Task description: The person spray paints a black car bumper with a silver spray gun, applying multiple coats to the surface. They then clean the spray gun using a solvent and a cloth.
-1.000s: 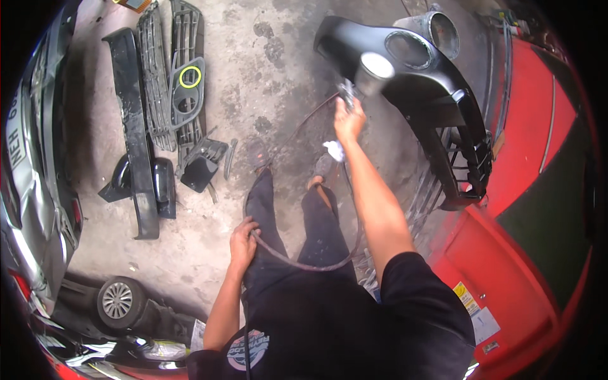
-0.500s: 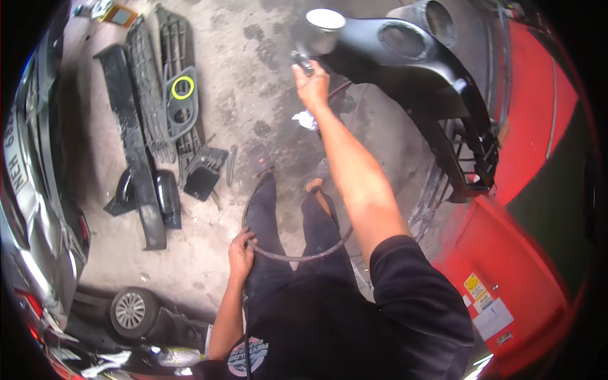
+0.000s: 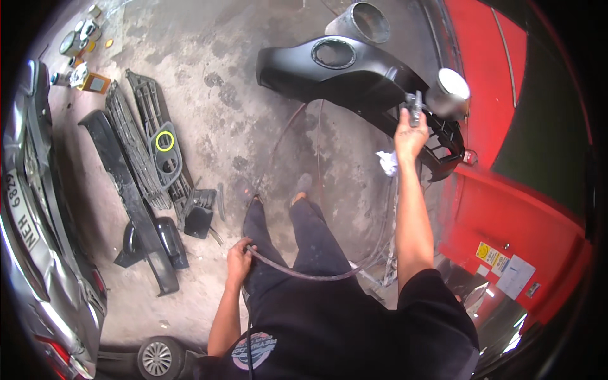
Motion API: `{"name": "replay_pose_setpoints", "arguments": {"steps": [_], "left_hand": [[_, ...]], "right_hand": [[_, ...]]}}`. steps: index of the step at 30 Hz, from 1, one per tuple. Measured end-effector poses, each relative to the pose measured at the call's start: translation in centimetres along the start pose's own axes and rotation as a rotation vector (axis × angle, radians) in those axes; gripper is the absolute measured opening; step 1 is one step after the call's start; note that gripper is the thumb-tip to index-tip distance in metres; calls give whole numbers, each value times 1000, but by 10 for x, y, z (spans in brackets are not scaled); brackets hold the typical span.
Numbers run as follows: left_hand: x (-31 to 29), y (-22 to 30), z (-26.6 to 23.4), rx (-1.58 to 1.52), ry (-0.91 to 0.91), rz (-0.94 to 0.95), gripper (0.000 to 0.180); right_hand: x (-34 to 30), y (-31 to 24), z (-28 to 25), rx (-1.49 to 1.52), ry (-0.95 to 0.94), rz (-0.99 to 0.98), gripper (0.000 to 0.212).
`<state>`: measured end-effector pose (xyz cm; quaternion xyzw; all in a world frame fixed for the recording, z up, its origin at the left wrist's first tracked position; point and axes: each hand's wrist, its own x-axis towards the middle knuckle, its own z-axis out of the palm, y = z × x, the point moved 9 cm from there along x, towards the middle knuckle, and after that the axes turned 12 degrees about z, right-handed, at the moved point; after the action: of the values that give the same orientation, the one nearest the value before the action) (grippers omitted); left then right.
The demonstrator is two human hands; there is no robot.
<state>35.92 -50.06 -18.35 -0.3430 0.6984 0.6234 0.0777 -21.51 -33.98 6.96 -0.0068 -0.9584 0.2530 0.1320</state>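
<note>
- Lower centre of the frame: the left hand (image 3: 239,259) curls its fingers around a dark hose (image 3: 310,277), which sags across the person's lap toward the right.
- Right of centre: the right hand (image 3: 411,136), arm outstretched, grips a metal spray gun (image 3: 415,109) with a white-topped cup (image 3: 448,95); a crumpled white wad (image 3: 387,163) shows beside the wrist.
- Upper right: the spray gun is held over the right part of a black bumper (image 3: 364,75), a round opening at its middle; whether they touch cannot be told.
- Left: a long dark trim piece (image 3: 120,171) and slatted grilles (image 3: 130,149) lie on the concrete floor (image 3: 190,38), near a silver car (image 3: 60,259).
- Top centre: an open grey cylinder (image 3: 369,24) lies behind the bumper.
- Upper left: cans (image 3: 69,44) cluster on the floor.
</note>
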Motion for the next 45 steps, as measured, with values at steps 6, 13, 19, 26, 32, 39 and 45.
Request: {"name": "replay_pose_setpoints", "arguments": {"steps": [6, 13, 19, 26, 32, 39, 45], "left_hand": [[-3, 6, -10, 71, -35, 56, 26], [-9, 23, -29, 165, -51, 24, 25], [5, 56, -19, 269, -115, 90, 27], [44, 144, 9, 234, -68, 322, 25], [70, 197, 8, 255, 101, 449, 31], [96, 235, -37, 264, 151, 305, 26], [136, 212, -109, 173, 100, 300, 28]], "right_hand": [[6, -24, 32, -74, 64, 9, 30], [-62, -77, 218, 316, -395, -19, 47], [-20, -52, 139, 279, -393, 72, 53], [106, 110, -58, 180, -33, 154, 32], [185, 198, -161, -101, 213, 359, 41], [165, 80, -43, -37, 24, 153, 40], [78, -90, 149, -8, -389, 148, 34]]}}
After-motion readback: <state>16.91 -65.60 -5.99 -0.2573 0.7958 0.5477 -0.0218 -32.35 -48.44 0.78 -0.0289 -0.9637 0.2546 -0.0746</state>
